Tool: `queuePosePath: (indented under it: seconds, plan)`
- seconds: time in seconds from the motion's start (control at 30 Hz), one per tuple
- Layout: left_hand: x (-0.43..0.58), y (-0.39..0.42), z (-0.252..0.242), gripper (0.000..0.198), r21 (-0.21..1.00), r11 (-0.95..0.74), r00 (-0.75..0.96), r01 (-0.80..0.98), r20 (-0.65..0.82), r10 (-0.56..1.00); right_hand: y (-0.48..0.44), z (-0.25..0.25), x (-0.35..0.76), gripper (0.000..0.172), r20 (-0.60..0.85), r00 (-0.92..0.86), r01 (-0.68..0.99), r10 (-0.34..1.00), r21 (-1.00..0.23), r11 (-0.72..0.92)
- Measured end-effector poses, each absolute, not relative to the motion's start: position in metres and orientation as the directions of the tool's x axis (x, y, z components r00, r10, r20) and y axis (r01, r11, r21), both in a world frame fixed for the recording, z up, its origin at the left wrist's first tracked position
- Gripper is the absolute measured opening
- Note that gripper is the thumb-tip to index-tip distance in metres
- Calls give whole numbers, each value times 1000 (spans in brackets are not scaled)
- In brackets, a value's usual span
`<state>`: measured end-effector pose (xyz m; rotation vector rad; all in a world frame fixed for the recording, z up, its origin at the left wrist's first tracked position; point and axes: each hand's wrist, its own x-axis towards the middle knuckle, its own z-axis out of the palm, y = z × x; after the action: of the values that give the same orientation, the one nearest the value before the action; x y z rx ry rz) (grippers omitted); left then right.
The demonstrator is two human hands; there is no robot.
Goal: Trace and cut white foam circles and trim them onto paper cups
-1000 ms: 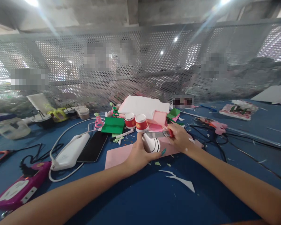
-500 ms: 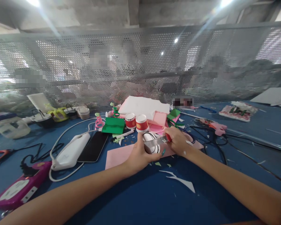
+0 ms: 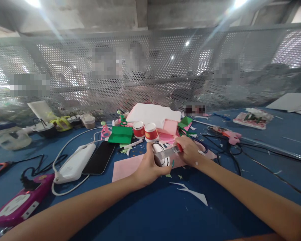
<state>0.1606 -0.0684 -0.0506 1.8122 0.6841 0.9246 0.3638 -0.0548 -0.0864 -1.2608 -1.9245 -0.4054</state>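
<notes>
My left hand [image 3: 147, 166] is wrapped round a small white paper cup with black lines [image 3: 162, 159], held on its side over a pink sheet [image 3: 125, 167] on the blue table. My right hand [image 3: 189, 151] grips the red handle of a utility knife [image 3: 167, 152]. Its metal blade lies across the cup, pointing left towards my left thumb. Just behind the hands stand two red-banded paper cups [image 3: 145, 131].
A phone [image 3: 99, 157] and a white power bank [image 3: 75, 162] with its cable lie to the left, a magenta device [image 3: 17, 204] at the near left. Green paper [image 3: 121, 134], white foam [image 3: 154, 113], pink scraps and black cables [image 3: 230, 150] crowd the middle and right. A perforated metal screen [image 3: 150, 73] stands behind, with people beyond it.
The knife blade swung from behind the cup to lie across its top, and the cup turned slightly in my left hand. Both hands stayed nearly in place.
</notes>
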Motion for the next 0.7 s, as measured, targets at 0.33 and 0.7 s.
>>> queuePosePath:
  seconds: [0.33, 0.7]
  plan:
    - [159, -63, -58, 61, 861, -482, 559, 163, 321, 764, -59, -83, 350, 16, 727, -129, 881, 674, -228, 414]
    - [161, -63, -57, 62, 919, -385, 533, 79, 288, 796, -58, -78, 369, 14, 745, -106, 899, 659, -212, 384]
